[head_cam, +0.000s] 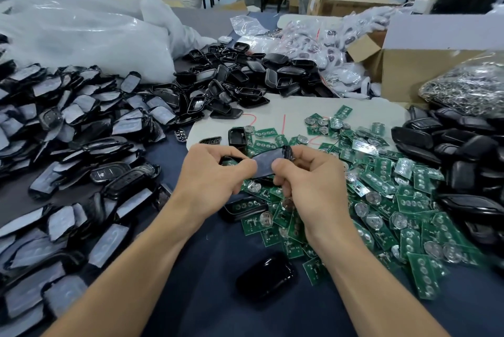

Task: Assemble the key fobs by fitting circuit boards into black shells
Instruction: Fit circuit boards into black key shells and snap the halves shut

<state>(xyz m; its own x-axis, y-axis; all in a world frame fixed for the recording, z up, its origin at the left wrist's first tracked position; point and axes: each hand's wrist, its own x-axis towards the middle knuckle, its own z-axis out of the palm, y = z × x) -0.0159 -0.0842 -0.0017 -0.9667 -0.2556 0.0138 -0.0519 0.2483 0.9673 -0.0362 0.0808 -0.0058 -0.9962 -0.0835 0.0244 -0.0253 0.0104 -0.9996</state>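
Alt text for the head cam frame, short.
Left hand and right hand both grip one black shell with grey film on it, above a heap of green circuit boards on a dark table. Piles of film-covered shells lie to the left; a glossy shell lies alone nearer the person.

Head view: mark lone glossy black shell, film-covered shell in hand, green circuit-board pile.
Glossy black shell [266, 278], head view, domed back.
Film-covered shell [266, 163], head view, grey film face.
Green circuit-board pile [379, 181], head view, mid-pile board.

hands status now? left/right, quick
Left hand: gripping one end of a shell.
Right hand: gripping the same shell's other end.
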